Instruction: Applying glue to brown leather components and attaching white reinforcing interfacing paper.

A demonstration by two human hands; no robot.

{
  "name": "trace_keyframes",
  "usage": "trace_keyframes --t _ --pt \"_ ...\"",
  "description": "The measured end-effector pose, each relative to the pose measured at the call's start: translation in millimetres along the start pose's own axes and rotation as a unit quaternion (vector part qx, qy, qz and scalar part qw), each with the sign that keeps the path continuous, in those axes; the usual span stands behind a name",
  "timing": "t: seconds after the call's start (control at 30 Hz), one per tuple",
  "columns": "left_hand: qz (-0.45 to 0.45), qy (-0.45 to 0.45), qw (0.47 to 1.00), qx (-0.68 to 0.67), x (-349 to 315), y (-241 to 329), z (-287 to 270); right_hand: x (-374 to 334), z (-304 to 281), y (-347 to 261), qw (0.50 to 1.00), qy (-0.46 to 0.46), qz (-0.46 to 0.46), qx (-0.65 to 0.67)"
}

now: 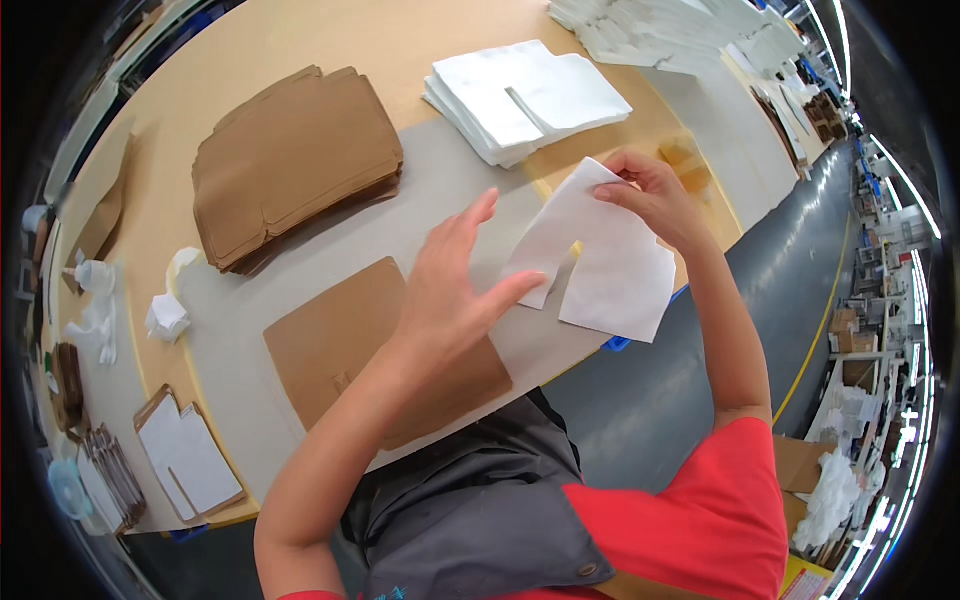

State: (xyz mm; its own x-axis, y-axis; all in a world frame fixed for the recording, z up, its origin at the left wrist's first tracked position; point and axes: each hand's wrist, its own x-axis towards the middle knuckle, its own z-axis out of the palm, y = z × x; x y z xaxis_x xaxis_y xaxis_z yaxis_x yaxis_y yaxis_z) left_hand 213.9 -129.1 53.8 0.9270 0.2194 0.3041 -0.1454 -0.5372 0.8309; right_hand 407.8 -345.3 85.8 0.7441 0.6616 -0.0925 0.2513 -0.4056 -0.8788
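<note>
My right hand (pixel 655 195) pinches the top edge of a white cut paper sheet (pixel 615 265) and holds it up above the table edge. My left hand (pixel 450 285) is spread flat, its thumb touching the sheet's lower left flap. Beneath my left forearm a flat brown cardboard piece (pixel 335 340) lies on the grey mat (pixel 250 310).
A stack of brown cardboard blanks (pixel 295 160) sits at the back left, a pile of white sheets (pixel 520 95) behind my hands. More white stacks (pixel 670 30) lie far right. A crumpled white cloth (pixel 165 315), a bottle (pixel 92 277) and finished pieces (pixel 190 465) lie at the left.
</note>
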Motion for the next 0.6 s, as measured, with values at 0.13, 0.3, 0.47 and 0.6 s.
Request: trace_keyframes --t 0.13,0.3,0.47,0.6 --pt "-0.128 -0.146 0.935 -0.296 21 7 30 -42 3 -33 0.997 0.052 -0.047 0.017" --pt "-0.057 -0.198 0.950 -0.235 25 62 -2 -75 -7 -18 0.925 0.270 -0.232 0.134" --pt "0.038 -0.201 0.973 -0.105 18 128 -86 -81 39 32 0.900 0.194 -0.049 0.388" --pt "0.009 -0.117 0.979 -0.165 -19 148 -134 -84 116 6 0.850 -0.022 -0.046 0.524"
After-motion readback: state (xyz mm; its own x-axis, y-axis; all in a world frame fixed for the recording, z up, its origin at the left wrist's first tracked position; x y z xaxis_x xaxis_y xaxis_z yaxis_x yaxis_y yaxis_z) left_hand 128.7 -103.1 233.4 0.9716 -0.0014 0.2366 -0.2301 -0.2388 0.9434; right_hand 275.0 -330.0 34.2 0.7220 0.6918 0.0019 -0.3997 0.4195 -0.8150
